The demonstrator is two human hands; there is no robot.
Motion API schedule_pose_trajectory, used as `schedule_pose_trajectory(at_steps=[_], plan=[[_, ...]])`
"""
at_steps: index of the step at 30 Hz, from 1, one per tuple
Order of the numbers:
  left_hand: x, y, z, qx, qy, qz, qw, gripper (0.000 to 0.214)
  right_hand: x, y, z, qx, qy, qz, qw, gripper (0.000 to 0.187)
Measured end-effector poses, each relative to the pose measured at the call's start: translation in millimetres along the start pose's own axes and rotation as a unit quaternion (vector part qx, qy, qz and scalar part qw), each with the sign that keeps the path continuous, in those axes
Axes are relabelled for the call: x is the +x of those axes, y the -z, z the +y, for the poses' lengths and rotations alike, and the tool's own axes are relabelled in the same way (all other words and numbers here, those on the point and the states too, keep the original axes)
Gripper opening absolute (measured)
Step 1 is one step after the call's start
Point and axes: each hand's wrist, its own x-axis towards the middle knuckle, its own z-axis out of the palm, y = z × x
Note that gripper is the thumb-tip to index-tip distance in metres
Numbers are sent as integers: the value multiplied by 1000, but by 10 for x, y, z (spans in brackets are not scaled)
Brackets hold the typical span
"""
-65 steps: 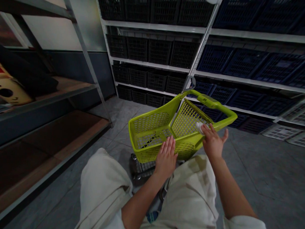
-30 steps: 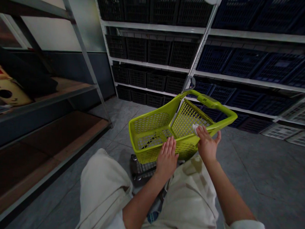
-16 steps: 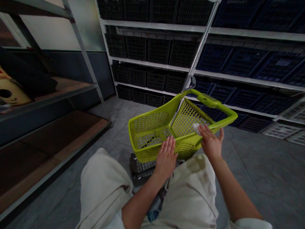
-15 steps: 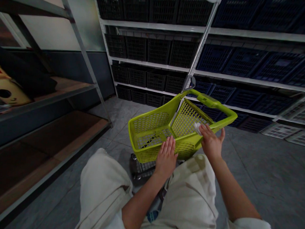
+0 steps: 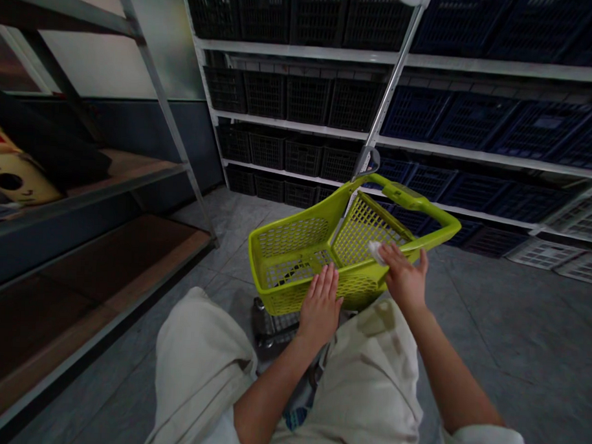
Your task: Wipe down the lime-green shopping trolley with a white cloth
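A small green shopping cart stands in front of my knees, its basket tilted in my view and its handle to the right. My left hand lies on the near side of the basket, fingers outstretched together over the rim. Farther right, my right hand presses a white cloth or tissue against the near rim, close to where the handle joins. Only a crumpled end of the white piece shows past my fingers; the rest is hidden beneath them.
Behind the cart stands a white rack with black crates and blue crates. At left is a metal shelf unit holding a yellow item with a face print. Grey floor tiles lie around.
My right hand has slid a little left along the cart's rim with the white piece. My left hand has barely shifted, and the cart stays in place.
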Motion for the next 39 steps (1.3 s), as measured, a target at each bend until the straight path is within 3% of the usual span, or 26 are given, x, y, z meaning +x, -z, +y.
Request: schedule_pose_trajectory(at_steps=[2,4,7,9,12,16,18,21,24,26,28,32,34,36,39], plan=[[2,-19,14,-3,0,4,1000,69,8,-18,26,-20,-43,30,998,57],[1,-37,26,-8,2,10,1000,69,-50,-60,-170,-9,-51,33,998,61],[-3,-43,26,-16,2,16,1000,67,-185,-113,-619,52,17,-13,998,69],[-6,-32,14,-20,2,12,1000,66,-234,-113,-778,88,80,-50,992,70],[-8,-15,-7,-17,2,4,1000,65,-188,-66,-585,78,89,-56,991,68],[-5,-29,-8,-19,-3,12,1000,68,-22,-22,19,-2,-28,17,999,61],[0,-43,8,-23,-3,14,1000,69,13,-37,114,-21,-65,39,997,58],[7,-48,37,-23,1,9,1000,68,-47,-84,-173,-10,-53,19,998,60],[9,-28,44,-19,3,1,1000,65,-174,-99,-627,37,27,-26,999,67],[6,-11,33,-17,4,-3,1000,64,-225,-70,-742,61,81,-50,994,68],[3,-4,17,-17,1,-2,1000,65,-217,-24,-608,55,94,-58,992,67],[1,-29,11,-26,-4,15,1000,70,-75,17,41,-13,10,-5,1000,66],[4,-48,27,-33,-2,21,999,71,-27,-5,195,-36,-23,18,999,65],[9,-59,50,-36,0,23,999,70,-42,-46,85,-34,-32,17,999,66],[14,-53,71,-33,6,18,999,67,-159,-110,-417,19,8,-16,1000,69]])
